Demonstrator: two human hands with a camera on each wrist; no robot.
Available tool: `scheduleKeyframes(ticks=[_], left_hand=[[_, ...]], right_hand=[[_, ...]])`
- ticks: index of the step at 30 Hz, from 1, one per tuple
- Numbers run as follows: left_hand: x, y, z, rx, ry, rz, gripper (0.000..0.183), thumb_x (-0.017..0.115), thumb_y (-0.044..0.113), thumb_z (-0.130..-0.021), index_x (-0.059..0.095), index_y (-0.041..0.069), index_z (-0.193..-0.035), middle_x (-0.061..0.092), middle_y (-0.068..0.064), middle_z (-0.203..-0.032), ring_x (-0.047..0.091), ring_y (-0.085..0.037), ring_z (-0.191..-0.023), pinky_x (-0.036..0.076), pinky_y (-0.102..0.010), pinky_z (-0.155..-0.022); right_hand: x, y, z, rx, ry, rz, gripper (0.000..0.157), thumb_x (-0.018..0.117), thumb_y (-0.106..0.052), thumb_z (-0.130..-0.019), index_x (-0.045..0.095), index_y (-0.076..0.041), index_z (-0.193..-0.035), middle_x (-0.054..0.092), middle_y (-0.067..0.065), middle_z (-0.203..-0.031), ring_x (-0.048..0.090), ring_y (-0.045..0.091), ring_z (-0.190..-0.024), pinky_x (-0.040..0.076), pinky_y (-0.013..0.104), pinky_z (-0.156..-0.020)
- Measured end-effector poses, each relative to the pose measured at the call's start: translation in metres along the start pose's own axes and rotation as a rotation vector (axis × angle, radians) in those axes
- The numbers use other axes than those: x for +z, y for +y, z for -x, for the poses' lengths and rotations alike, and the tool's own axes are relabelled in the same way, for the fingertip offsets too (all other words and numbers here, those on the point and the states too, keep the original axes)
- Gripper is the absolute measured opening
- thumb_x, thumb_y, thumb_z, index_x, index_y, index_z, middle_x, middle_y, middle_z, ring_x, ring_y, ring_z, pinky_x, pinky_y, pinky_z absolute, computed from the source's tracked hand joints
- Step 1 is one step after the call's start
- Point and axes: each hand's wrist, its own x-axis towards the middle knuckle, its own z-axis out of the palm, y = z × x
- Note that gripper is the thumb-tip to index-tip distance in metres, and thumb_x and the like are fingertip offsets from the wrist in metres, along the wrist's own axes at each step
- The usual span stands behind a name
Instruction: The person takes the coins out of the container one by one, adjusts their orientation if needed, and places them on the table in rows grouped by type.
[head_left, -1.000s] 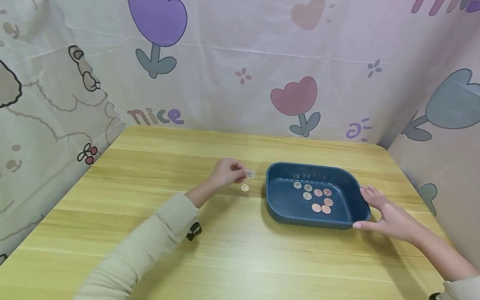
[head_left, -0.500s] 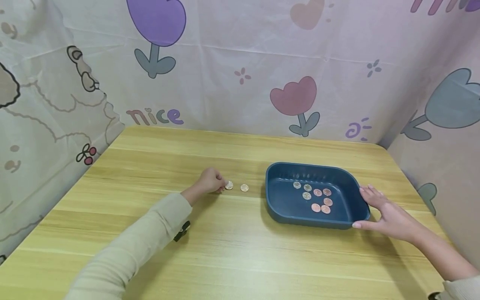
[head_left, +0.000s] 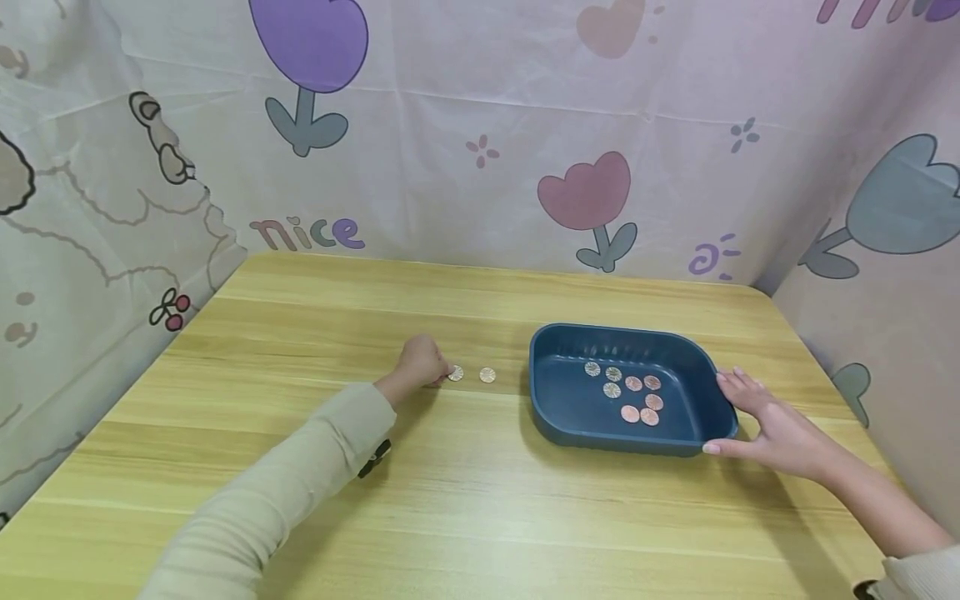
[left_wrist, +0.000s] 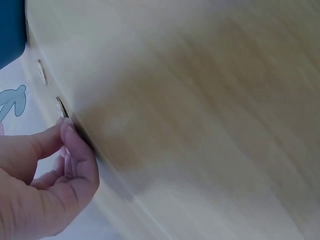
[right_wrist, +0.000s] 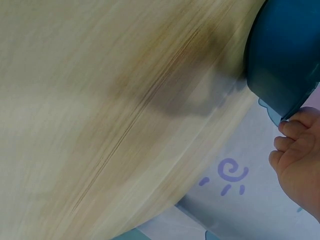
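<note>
My left hand [head_left: 422, 362] is low over the table, its thumb and index finger pinching the edge of a silvery coin [head_left: 455, 373]. In the left wrist view the coin [left_wrist: 61, 108] slants out from the fingertips. A second silvery coin [head_left: 487, 375] lies flat to its right, on the way to a dark blue tray [head_left: 551, 429]. My right hand [head_left: 776, 437] rests against the tray's right end, fingers spread, with the thumb at the near rim. In the right wrist view its fingertips touch the tray's edge [right_wrist: 285, 112].
Inside the tray lie several coins, silvery ones [head_left: 612, 390] on the left and coppery ones [head_left: 650, 417] on the right. The wooden table [head_left: 450, 517] ends at a printed cloth [head_left: 442, 192] hanging behind and at both sides.
My left hand has moved left and down with the coin, bringing it to the table left of the second coin. Since half a second ago it has barely shifted. The right hand stays put.
</note>
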Motion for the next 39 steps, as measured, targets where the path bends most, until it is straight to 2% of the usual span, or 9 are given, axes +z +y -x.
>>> scheduleKeyframes(ticks=[5,8,12,15,19,23,31,35,39], left_hand=[[-0.001,0.001,0.003,-0.014,0.013,0.010,0.048,0.069,0.006,-0.081,0.043,0.010,-0.042,0.049,0.001,-0.041,0.038,-0.006,-0.038,0.033,-0.013,-0.041],[-0.001,0.001,0.003,0.010,0.036,0.044,0.036,0.065,0.005,-0.084,0.053,0.003,-0.051,0.061,-0.006,-0.056,0.043,-0.006,-0.044,0.034,-0.013,-0.042],[-0.002,0.005,0.001,0.115,0.073,0.125,0.016,0.061,0.008,-0.088,0.063,-0.003,-0.076,0.068,-0.015,-0.077,0.056,-0.012,-0.057,0.042,-0.014,-0.048],[-0.002,0.012,0.001,0.187,0.064,0.215,0.015,0.060,0.010,-0.090,0.063,-0.004,-0.089,0.067,-0.018,-0.085,0.065,-0.022,-0.070,0.052,-0.020,-0.059],[-0.001,0.026,0.004,0.234,0.053,0.324,0.016,0.060,0.009,-0.090,0.062,-0.006,-0.095,0.066,-0.021,-0.089,0.066,-0.031,-0.080,0.057,-0.031,-0.072],[0.004,0.040,0.007,0.266,0.054,0.387,0.018,0.061,0.010,-0.089,0.063,-0.007,-0.094,0.066,-0.025,-0.090,0.066,-0.036,-0.082,0.056,-0.038,-0.075],[0.020,0.066,0.007,0.299,0.086,0.458,0.014,0.064,0.009,-0.087,0.065,-0.005,-0.087,0.067,-0.017,-0.079,0.065,-0.020,-0.066,0.056,-0.025,-0.064],[0.029,0.082,0.008,0.342,0.087,0.459,0.015,0.064,0.011,-0.087,0.066,-0.004,-0.088,0.066,-0.015,-0.077,0.060,-0.009,-0.060,0.057,-0.026,-0.064],[0.038,0.097,0.010,0.348,0.058,0.470,0.016,0.065,0.013,-0.087,0.065,-0.003,-0.088,0.067,-0.016,-0.079,0.060,-0.012,-0.060,0.057,-0.029,-0.065]], right_hand=[[0.000,0.000,0.000,0.002,-0.002,-0.004,0.099,0.078,-0.035,-0.071,0.025,0.012,-0.140,0.023,0.038,-0.143,0.011,0.051,-0.136,0.010,0.068,-0.104],[0.000,0.000,0.000,0.006,-0.004,-0.005,0.099,0.078,-0.036,-0.071,0.025,0.012,-0.140,0.024,0.038,-0.142,0.011,0.051,-0.136,0.011,0.068,-0.104],[0.000,0.000,0.000,0.007,-0.002,-0.006,0.099,0.078,-0.036,-0.071,0.025,0.012,-0.140,0.024,0.038,-0.142,0.011,0.051,-0.136,0.011,0.068,-0.104],[0.000,0.000,0.000,0.011,-0.004,-0.011,0.099,0.078,-0.035,-0.071,0.025,0.012,-0.140,0.024,0.037,-0.143,0.010,0.051,-0.137,0.011,0.069,-0.104],[-0.001,-0.001,0.000,0.025,-0.015,-0.017,0.099,0.078,-0.036,-0.071,0.024,0.012,-0.140,0.023,0.037,-0.143,0.009,0.051,-0.137,0.012,0.070,-0.102],[-0.001,-0.001,0.000,0.025,-0.015,-0.012,0.100,0.078,-0.036,-0.071,0.024,0.011,-0.140,0.023,0.037,-0.143,0.010,0.051,-0.137,0.013,0.070,-0.102],[-0.002,-0.001,-0.001,0.039,-0.027,-0.007,0.100,0.077,-0.038,-0.071,0.024,0.010,-0.141,0.023,0.037,-0.144,0.010,0.050,-0.137,0.017,0.072,-0.098],[-0.002,-0.001,-0.001,0.050,-0.032,-0.012,0.101,0.077,-0.038,-0.071,0.023,0.010,-0.141,0.022,0.036,-0.144,0.009,0.050,-0.138,0.017,0.072,-0.097],[-0.002,-0.002,-0.001,0.051,-0.031,-0.010,0.101,0.077,-0.038,-0.071,0.024,0.010,-0.141,0.022,0.036,-0.145,0.008,0.049,-0.138,0.017,0.072,-0.098]])
